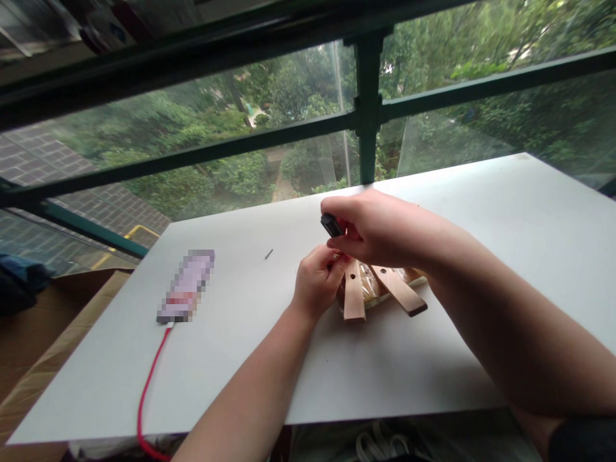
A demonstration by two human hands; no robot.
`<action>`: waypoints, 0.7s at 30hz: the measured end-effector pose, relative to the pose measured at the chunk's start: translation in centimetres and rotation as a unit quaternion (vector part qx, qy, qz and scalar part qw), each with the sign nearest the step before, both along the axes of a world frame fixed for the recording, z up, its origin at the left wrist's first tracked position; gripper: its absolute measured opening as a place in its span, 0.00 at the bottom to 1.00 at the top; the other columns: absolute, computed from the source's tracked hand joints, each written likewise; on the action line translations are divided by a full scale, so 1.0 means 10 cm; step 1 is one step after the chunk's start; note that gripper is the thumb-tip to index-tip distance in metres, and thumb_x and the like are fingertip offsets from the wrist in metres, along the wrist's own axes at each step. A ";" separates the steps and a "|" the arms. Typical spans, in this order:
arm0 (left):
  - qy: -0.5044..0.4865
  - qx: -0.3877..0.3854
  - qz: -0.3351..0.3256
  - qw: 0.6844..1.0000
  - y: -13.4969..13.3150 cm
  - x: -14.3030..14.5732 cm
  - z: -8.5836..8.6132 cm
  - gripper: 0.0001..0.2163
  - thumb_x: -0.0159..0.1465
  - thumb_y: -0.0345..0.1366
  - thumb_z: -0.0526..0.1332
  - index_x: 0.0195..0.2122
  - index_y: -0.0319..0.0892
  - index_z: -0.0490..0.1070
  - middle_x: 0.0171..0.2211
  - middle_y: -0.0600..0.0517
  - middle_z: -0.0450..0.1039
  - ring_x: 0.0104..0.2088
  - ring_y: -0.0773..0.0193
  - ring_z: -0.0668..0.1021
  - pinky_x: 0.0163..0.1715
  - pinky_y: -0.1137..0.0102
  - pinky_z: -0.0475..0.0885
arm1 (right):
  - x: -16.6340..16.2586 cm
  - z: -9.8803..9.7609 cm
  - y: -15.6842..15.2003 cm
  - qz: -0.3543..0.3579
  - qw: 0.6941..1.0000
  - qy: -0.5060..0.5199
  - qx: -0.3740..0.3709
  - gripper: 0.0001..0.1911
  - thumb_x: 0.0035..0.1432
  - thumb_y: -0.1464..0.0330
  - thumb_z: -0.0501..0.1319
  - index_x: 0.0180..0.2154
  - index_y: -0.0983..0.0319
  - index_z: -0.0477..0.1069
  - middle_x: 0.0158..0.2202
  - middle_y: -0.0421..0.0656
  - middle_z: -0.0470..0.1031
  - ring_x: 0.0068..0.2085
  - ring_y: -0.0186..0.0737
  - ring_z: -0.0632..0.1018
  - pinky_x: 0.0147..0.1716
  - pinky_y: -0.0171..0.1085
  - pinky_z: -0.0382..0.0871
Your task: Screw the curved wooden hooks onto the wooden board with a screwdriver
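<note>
My right hand (373, 224) is wrapped round a black-handled screwdriver (331, 224); the handle's end sticks out past the fingers and its shaft is hidden. Just below it, my left hand (320, 276) is closed, with its fingertips pinched together by the upper end of a flat wooden strip (355, 298). What they pinch is hidden. A second wooden strip (404, 294) slants to the right under my right wrist. Each strip has a dark round hole. Both lie over a clear plastic-wrapped, yellowish-brown item (369, 285), partly covered by my hands.
A small metal screw (268, 254) lies on the white table (250, 346) left of my hands. Further left is a blurred-out phone (187, 285) with a red cable (150, 378) running off the front edge. A cardboard box (62, 327) stands beside the table; windows are behind.
</note>
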State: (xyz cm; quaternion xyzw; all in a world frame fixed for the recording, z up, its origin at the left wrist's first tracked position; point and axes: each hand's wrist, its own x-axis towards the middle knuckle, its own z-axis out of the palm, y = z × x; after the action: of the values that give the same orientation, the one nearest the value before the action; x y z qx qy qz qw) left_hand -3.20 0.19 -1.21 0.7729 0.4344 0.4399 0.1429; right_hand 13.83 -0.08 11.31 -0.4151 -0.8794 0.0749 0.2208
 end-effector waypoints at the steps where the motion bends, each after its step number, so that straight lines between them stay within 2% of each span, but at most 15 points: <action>1: 0.004 0.003 0.004 1.000 0.00 0.00 0.00 0.06 0.64 0.37 0.61 0.33 0.42 0.75 0.27 0.53 0.75 0.29 0.66 0.76 0.32 0.73 0.70 | 0.00 0.00 0.00 0.002 1.000 -0.002 0.000 0.07 0.53 0.66 0.59 0.31 0.59 0.60 0.25 0.37 0.66 0.25 0.31 0.61 0.25 0.34 0.50; 21: 0.000 0.009 0.012 1.000 0.01 0.01 0.03 0.05 0.63 0.34 0.61 0.34 0.42 0.76 0.28 0.53 0.76 0.27 0.68 0.76 0.30 0.74 0.69 | 0.00 0.01 0.02 0.008 1.000 0.004 -0.009 0.06 0.54 0.67 0.58 0.32 0.59 0.60 0.26 0.38 0.67 0.26 0.32 0.62 0.26 0.34 0.51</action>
State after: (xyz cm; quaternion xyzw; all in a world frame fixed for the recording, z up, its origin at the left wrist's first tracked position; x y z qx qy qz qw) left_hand -3.10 0.30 -0.94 0.7693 0.4394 0.4451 0.1305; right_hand 13.79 0.11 11.41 -0.4095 -0.8812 0.0865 0.2196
